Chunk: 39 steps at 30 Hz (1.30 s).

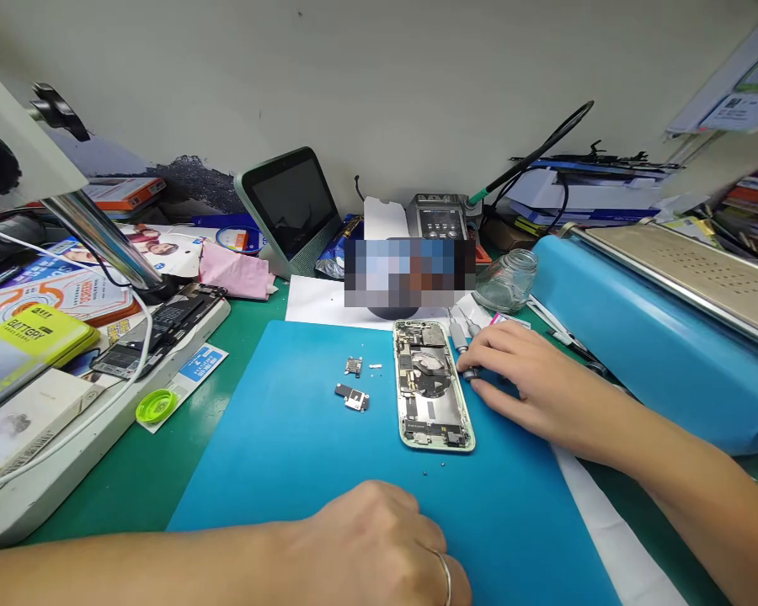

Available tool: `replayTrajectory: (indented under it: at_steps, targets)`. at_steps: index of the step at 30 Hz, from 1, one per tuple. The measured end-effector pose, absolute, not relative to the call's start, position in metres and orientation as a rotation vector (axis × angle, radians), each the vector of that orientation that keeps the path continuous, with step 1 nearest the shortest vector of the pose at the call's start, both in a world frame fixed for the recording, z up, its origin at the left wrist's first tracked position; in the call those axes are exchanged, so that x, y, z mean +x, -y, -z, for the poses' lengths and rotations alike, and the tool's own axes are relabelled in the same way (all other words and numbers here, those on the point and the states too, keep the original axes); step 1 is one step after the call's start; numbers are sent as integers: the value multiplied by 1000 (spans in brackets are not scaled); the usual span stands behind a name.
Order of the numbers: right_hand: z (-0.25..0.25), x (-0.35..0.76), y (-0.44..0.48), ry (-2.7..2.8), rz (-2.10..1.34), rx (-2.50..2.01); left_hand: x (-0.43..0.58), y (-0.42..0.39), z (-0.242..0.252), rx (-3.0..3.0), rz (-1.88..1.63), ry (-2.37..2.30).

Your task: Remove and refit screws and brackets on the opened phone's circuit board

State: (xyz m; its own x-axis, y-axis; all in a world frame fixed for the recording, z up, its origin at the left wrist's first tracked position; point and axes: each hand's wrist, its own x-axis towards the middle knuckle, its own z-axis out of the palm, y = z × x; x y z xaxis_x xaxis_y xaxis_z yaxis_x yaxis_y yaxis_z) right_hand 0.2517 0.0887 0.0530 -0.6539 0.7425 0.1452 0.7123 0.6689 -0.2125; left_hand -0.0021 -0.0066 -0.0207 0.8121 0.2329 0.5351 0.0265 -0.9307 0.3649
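An opened phone (pixel 432 385) with its back off lies upright on the blue mat (pixel 290 471), its boards and screws showing. Just right of it, my right hand (pixel 521 374) rests on the mat with its fingers closed around the end of a small screwdriver (pixel 462 343). A second screwdriver lies beside it. Low at the mat's front edge, my left hand (pixel 379 547) is curled in a loose fist, with a ring on one finger. Nothing shows in that fist. Small removed phone parts (pixel 354 391) lie left of the phone.
A glass jar (pixel 509 282) stands behind my right hand. A long blue machine (pixel 657 337) fills the right side. On the left are a white tray with another phone (pixel 157 328), a green cap (pixel 156 406) and boxes. A small screen device (pixel 290 206) stands at the back.
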Motion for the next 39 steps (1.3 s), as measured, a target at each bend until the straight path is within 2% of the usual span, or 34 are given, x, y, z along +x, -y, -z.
replayTrajectory:
  at_steps: [4, 11, 19, 26, 39]
  targets:
    - [-56, 250, -90, 2617, -211, -1140, -1, 6, 23, 2682, -701, -184]
    - [-71, 243, -82, 2200, -114, -1152, -2, 4, 19, 2631, -737, -201]
    - [-73, 228, -66, 1707, -335, -1215, 6, 2, 9, 2603, -593, -280]
    - [-66, 229, -74, 1695, -490, -1253, 8, 1, 9, 2607, -607, -278]
    - [-52, 235, -78, 1990, -336, -1321, 7, 2, 10, 2635, -583, -287]
